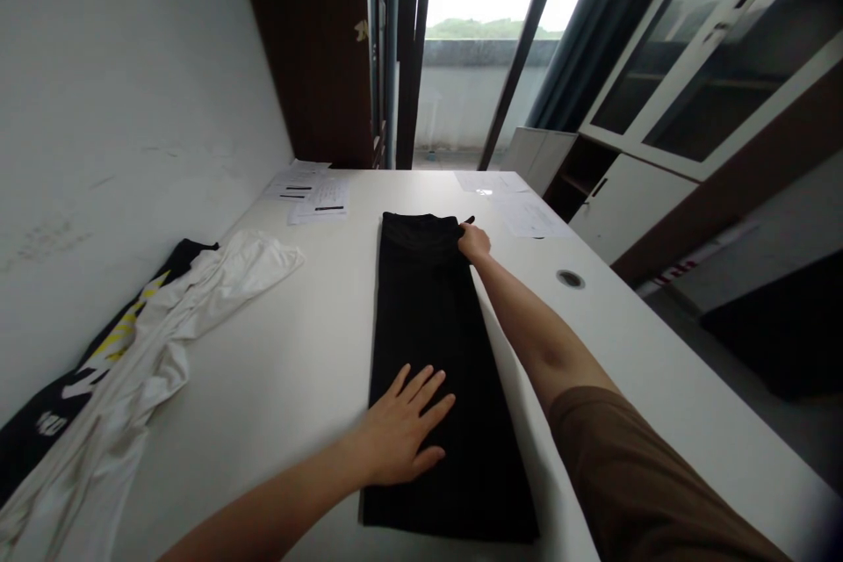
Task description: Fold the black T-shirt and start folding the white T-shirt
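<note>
At the far left, against the white wall (pixel 125 61), lies a black shirt (pixel 30 439) with yellow and white print, partly covered by a crumpled white shirt (pixel 172 335). Behind them, sheets of paper (pixel 324 196) lie at the table's (pixel 277 395) far left corner. The left hand (pixel 403 432) rests flat, fingers spread apart, on the lower part of a black garment (pixel 428 307), probably folded pants, stretched lengthwise on the middle of the table. The right hand (pixel 475 243) is clamped on the garment's upper right corner, a dark bit of cloth poking out above it. Farther right are more papers (pixel 520 204), a round hole (pixel 570 279) in the tabletop and a white cabinet (pixel 638 202).
</note>
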`<state>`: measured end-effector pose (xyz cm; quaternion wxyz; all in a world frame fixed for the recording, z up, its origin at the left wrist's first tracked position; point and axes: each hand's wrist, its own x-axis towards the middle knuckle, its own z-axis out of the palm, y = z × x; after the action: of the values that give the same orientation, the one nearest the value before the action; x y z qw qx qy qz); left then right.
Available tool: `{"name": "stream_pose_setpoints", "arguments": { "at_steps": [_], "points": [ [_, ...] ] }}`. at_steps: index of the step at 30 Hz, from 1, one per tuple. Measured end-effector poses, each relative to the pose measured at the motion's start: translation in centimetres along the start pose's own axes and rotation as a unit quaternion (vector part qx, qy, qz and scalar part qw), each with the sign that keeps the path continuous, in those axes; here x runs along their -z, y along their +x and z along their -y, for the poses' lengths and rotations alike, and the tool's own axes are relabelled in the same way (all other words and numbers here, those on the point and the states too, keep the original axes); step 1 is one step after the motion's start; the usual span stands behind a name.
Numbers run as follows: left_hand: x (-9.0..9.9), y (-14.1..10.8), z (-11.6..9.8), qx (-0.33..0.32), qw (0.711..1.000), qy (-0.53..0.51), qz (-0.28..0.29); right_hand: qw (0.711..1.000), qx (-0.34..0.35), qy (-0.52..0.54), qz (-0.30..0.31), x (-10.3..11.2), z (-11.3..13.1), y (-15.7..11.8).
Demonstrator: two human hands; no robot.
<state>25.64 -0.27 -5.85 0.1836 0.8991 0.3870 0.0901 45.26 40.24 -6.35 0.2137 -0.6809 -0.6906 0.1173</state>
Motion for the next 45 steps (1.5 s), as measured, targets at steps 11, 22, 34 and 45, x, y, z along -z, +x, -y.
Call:
{"name": "stream_pose_setpoints", "arguments": {
  "at_steps": [11, 22, 34, 45],
  "points": [
    [0.1, -0.1, 0.1, 0.002, 1.000, 0.003, -0.001, 0.970, 0.006, 0.189, 0.152, -5.1, 7.3, -0.3],
    [-1.0, -0.4, -0.2, -0.016, 0.999, 0.037, -0.011, 0.966, 0.225, -0.052, 0.114, -7.8, 3.4, -3.7],
    [0.6, -1.2, -0.4, -0.132, 0.991, -0.020, 0.032, 0.911, 0.389, -0.022, 0.136, -2.4, -3.7, -13.1],
    [2.9, -3.1, 4.1, -0.059, 0.997, 0.053, -0.021, 0.926, 0.366, 0.049, 0.074, 6.4, -13.2, -28.9]
  ]
}}
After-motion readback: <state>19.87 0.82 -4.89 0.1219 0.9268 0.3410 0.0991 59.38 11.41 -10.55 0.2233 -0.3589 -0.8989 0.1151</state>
